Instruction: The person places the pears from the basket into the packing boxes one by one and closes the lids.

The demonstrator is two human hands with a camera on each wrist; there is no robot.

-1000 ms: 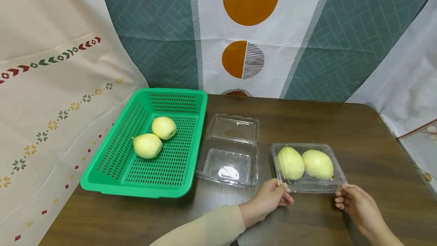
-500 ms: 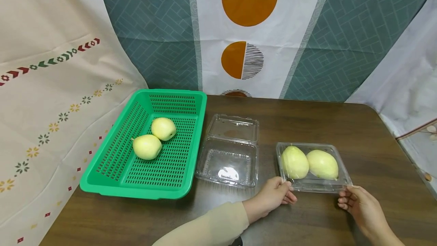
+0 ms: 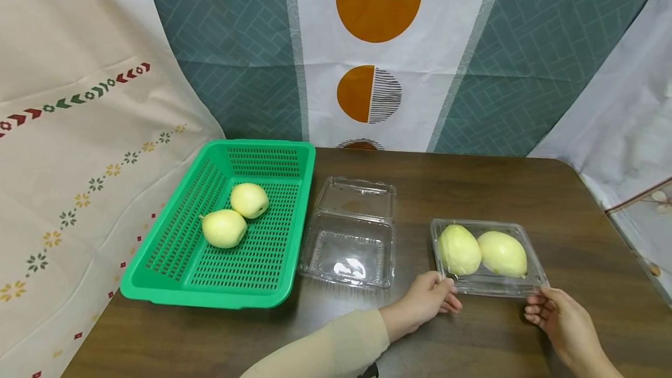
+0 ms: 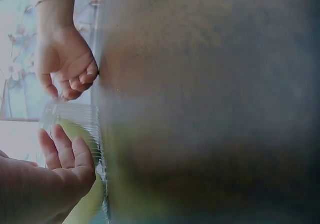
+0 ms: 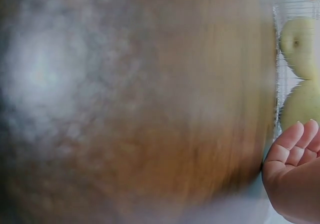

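Note:
A lidded clear plastic container [image 3: 493, 292] lies on the table at the right in the head view. Two pale yellow pears [image 3: 459, 249] sit side by side inside it. My left hand [image 3: 424, 303] pinches its near left corner between thumb and fingers. At the near right corner my right hand [image 3: 566, 324] grips the edge, the other fingers curled below. Seen from the left wrist, both hands are at the container's ends, with a pear [image 4: 80, 134] showing through the ribbed wall. The right wrist view catches the pears [image 5: 300, 44] behind that wall.
A green slotted basket [image 3: 210, 299] with two more pears [image 3: 224, 228] stands at the left. Between basket and hands lies a second clear container [image 3: 349, 249], its lid [image 3: 357, 198] folded back. Patterned cloths [image 3: 252, 45] hang behind the brown table [image 3: 420, 191].
Both hands have shifted the lidded container with its pears a little to the right along the table. The head view has turned slightly; basket and second container stay in place.

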